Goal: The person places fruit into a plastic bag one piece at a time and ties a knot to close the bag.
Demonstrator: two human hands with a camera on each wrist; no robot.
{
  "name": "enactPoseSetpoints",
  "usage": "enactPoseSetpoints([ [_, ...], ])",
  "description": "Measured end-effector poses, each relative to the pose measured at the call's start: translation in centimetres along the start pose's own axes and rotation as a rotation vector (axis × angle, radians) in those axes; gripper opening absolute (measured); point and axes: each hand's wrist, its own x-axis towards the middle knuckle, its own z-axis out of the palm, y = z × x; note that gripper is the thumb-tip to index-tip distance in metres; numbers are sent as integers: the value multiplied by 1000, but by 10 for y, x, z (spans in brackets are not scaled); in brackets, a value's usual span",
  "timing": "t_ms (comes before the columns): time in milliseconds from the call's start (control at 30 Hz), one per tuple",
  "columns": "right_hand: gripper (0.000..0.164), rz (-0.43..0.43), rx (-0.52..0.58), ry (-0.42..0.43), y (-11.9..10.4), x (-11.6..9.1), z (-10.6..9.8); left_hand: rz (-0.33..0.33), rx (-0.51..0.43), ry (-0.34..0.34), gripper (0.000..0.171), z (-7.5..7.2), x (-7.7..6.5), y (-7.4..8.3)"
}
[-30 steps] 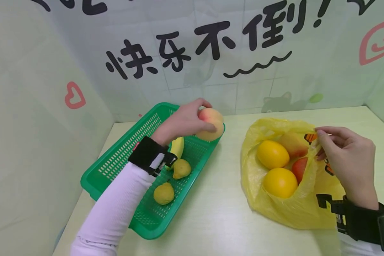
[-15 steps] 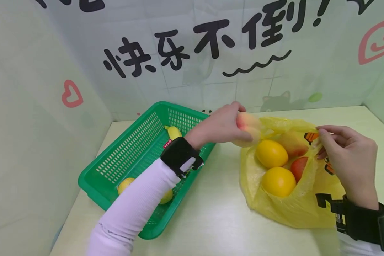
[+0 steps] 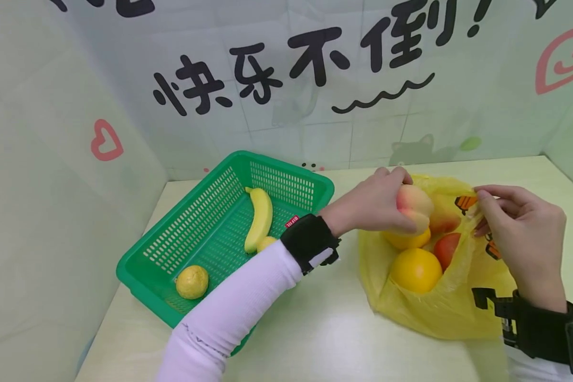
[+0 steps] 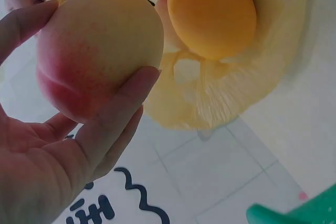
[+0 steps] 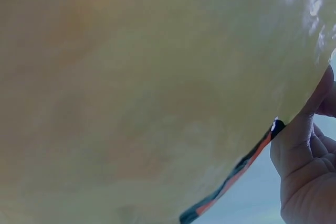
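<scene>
My left hand grips a pink and cream peach above the mouth of a yellow plastic bag. The left wrist view shows thumb and fingers wrapped around the peach. At the bag's right rim my right hand pinches the plastic between thumb and fingers, holding that side up. In the bag lie a yellow-orange fruit, another one partly covered by the peach, a red fruit and a pinkish-yellow fruit. Bag plastic fills most of the right wrist view.
A green slotted basket stands at the left of the pale table. It holds a banana, a round yellow fruit and another yellow fruit mostly behind my left sleeve. A printed backdrop rises behind.
My left hand has carried the peach rightward from over the basket to above the bag. The right hand has stayed nearly still at the bag's rim.
</scene>
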Motion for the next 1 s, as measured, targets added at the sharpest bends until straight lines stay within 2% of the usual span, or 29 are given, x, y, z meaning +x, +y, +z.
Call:
enactPoseSetpoints([
  [300, 32, 8, -4, 3, -1, 0, -1, -14, 67, -41, 63, 12, 13, 15],
  [600, 27, -4, 8, 19, -2, -2, 0, -22, 82, -51, 65, 31, 27, 19],
  [767, 27, -12, 34, 10, -2, -3, 2, -26, 93, -47, 69, 44, 37, 18],
  [1000, 25, -28, 37, 28, -4, -4, 3, -44, 58, -7, 74, 56, 49, 21],
])
